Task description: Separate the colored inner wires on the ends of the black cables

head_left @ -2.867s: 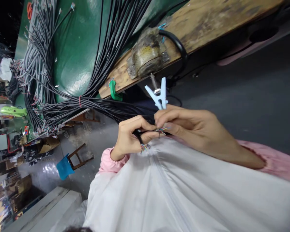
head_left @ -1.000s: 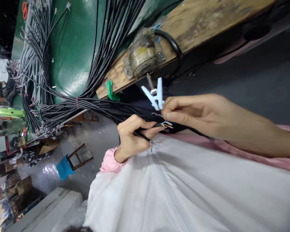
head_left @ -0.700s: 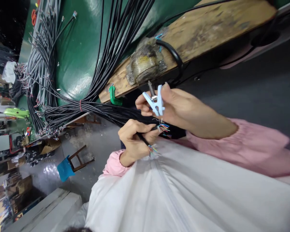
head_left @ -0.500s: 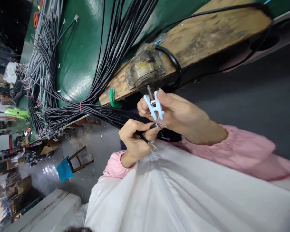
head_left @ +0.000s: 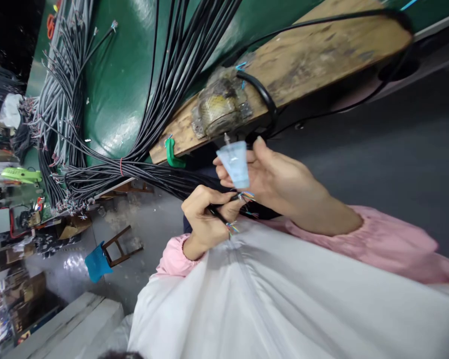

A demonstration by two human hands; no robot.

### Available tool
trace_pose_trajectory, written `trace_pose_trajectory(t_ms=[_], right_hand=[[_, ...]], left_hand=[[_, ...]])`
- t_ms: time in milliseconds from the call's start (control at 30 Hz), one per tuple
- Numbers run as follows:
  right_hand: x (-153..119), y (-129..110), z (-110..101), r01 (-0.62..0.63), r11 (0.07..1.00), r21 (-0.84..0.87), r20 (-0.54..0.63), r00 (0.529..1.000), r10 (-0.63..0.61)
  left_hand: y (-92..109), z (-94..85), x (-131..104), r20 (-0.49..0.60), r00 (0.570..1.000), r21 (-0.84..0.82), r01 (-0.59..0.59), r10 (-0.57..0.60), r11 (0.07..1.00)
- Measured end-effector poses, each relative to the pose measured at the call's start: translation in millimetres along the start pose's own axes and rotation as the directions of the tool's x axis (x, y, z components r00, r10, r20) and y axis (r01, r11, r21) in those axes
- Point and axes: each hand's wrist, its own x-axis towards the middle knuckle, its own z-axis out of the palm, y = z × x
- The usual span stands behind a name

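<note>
My left hand [head_left: 205,219] is closed around black cables [head_left: 219,215] whose ends fan out into thin coloured wires [head_left: 249,195]. One of these ends lies just below a light blue plastic clip [head_left: 234,162], which looks smeared into a cone shape. The clip sits on the thin metal shaft [head_left: 226,138] of a tape-wrapped motor [head_left: 219,107]. Beside and behind the clip, my right hand [head_left: 280,177] is open, with the thumb raised apart from the fingers; I see nothing held in it.
A wooden board [head_left: 322,55] carries the motor at the edge of the green table [head_left: 115,94]. A green clamp [head_left: 172,153] grips the board. Bundles of black cables [head_left: 134,169] and grey cables [head_left: 56,104] lie on the left. A blue chair [head_left: 97,262] stands on the floor.
The clip, sharp and fork-shaped before, is now blurred as if spinning. My right thumb and fingers have come away from it. My left hand still holds the cables in nearly the same place.
</note>
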Motion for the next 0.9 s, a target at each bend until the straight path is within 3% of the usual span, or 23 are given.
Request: trace_pose_trajectory(t_ms=[167, 233, 333, 400, 433, 500, 567, 667, 767, 900], right_hand=[[-18, 3, -8, 0.069, 0.984, -0.162, -0.079, 0.993, -0.083], [-24, 6, -13, 0.078, 0.948, -0.309, -0.105, 0.988, -0.116], [-24, 16, -16, 0.073, 0.832, -0.55, -0.028, 0.994, -0.106], [-22, 24, -16, 0.079, 0.782, -0.619, 0.03, 0.997, -0.076], [-21, 28, -14, 0.085, 0.775, -0.627, 0.044, 0.996, -0.074], [-21, 34, -11, 0.111, 0.775, -0.622, 0.037, 0.993, -0.113], [-26, 36, -7, 0.16, 0.774, -0.613, -0.015, 0.977, -0.214], [-38, 35, -3, 0.281, 0.707, -0.649, -0.098, 0.891, -0.444], [-47, 30, 0, 0.394, 0.604, -0.693, -0.035, 0.818, -0.574], [-50, 26, 1, 0.398, 0.648, -0.649, 0.028, 0.865, -0.502]], left_hand=[[-10, -16.1, 2, 0.203, 0.979, -0.079, 0.035, -0.018, 0.996], [-17, -26.0, 8, 0.345, 0.936, -0.115, 0.114, -0.068, 0.987], [-27, -39.2, 19, 0.542, 0.823, -0.209, 0.327, -0.169, 0.922], [-32, -44.3, 24, 0.607, 0.774, -0.254, 0.406, -0.182, 0.878], [-33, -45.4, 26, 0.616, 0.769, -0.273, 0.412, -0.171, 0.869], [-33, -45.3, 25, 0.591, 0.792, -0.3, 0.391, -0.152, 0.87], [-29, -43.3, 19, 0.511, 0.843, -0.3, 0.361, -0.171, 0.883], [-20, -40.1, 9, 0.384, 0.892, -0.204, 0.334, -0.239, 0.92], [-13, -38.7, 4, 0.335, 0.906, -0.082, 0.3, -0.257, 0.95], [-10, -39.6, 4, 0.339, 0.913, -0.022, 0.249, -0.227, 0.968]])
